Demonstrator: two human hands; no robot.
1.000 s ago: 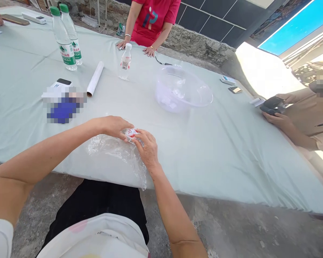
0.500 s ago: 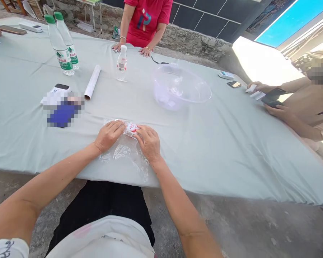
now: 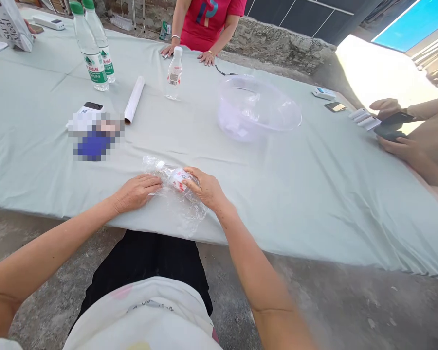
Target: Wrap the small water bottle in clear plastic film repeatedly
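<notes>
A small clear water bottle (image 3: 178,180) with a white cap and a red-and-white label lies on its side near the table's front edge, with crumpled clear plastic film (image 3: 190,216) under and around it. My right hand (image 3: 207,188) is closed round the bottle's base end, thumb and fingers on the label. To the left of the bottle, my left hand (image 3: 137,192) rests low on the table, its fingers together and closed on the edge of the film; the fingertips are partly hidden.
Beyond my hands stand a clear plastic basin (image 3: 257,127), another small bottle (image 3: 174,73) and two green-capped bottles (image 3: 95,68). A roll of film (image 3: 134,99) lies near a white device (image 3: 89,113) and a blurred blue item (image 3: 95,145). One person stands opposite; another sits at right holding a phone.
The bottle now shows more, tilted with its cap to the upper left. My left hand has shifted left and down off it to the film edge; my right hand has moved to its base end.
</notes>
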